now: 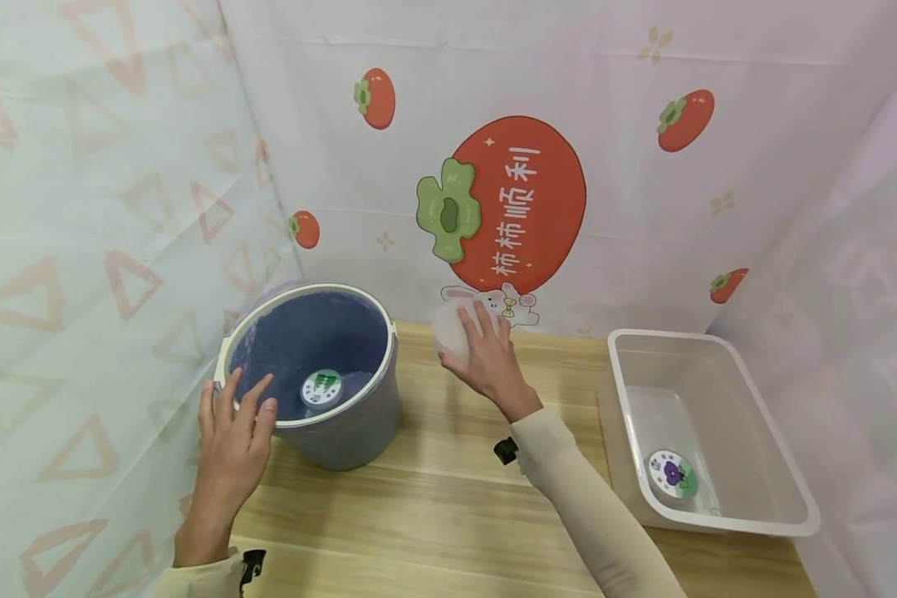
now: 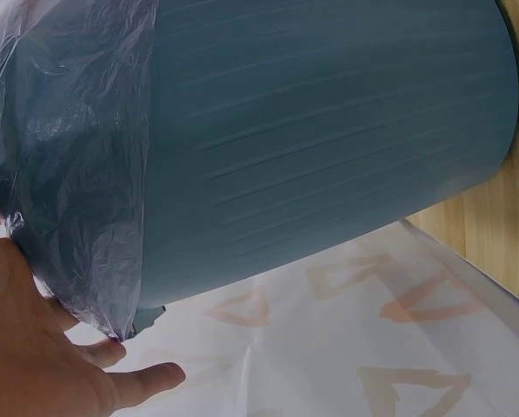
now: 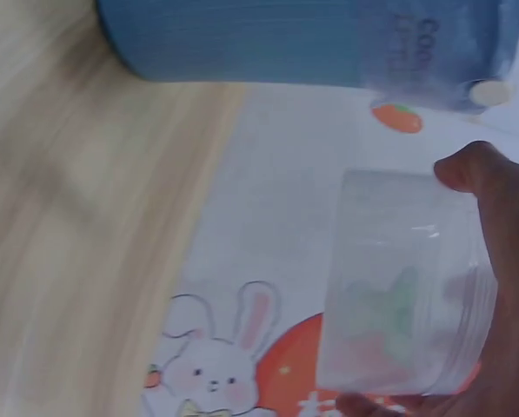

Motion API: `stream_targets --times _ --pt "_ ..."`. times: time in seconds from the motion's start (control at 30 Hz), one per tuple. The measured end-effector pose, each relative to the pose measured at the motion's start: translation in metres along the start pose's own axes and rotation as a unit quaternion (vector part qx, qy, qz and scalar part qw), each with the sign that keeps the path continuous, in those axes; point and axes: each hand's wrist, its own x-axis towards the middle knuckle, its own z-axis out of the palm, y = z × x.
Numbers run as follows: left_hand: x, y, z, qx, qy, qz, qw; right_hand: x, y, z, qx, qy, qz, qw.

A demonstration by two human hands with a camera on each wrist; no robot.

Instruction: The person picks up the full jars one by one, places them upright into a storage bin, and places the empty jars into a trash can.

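Observation:
In the head view my right hand [image 1: 486, 357] grips a translucent round plastic tub [image 1: 448, 330] above the table, near the back wall. The right wrist view shows the tub [image 3: 381, 287] lying sideways, with the thumb on one side and fingers on the other. My left hand [image 1: 232, 444] rests at the near-left rim of a blue-grey trash bin [image 1: 355, 440], its fingers extended and touching the edge. A thin clear bag [image 2: 85, 165] lines the bin and hangs over its rim. Inside the bin lies a round tub with a green-and-white lid [image 1: 321, 388].
To the right stands a whitish rectangular basin [image 1: 755, 527], holding a round tub with a purple-and-green lid [image 1: 673, 474]. A printed cloth wall [image 1: 598, 50] encloses the back and sides of the wooden table [image 1: 419, 531].

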Motion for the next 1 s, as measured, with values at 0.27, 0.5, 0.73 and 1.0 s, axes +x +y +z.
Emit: stream_targets --times 0.27,0.5,0.73,1.0 --pt "0.0 0.0 -0.001 -0.001 -0.002 0.001 1.0 0.005 -0.028 -0.032 -0.006 0.012 0.001 0.9999" --pt "-0.001 0.0 0.0 -0.002 -0.002 -0.003 1.0 0.007 -0.049 -0.055 -0.002 0.006 0.008 0.9999" --pt "-0.001 0.0 0.0 -0.005 0.001 -0.001 1.0 0.008 -0.071 -0.076 0.004 0.013 -0.016 0.9998" --pt "-0.001 -0.001 0.0 -0.006 0.002 -0.002 1.0 0.008 -0.099 -0.095 0.001 0.004 -0.038 0.9993"
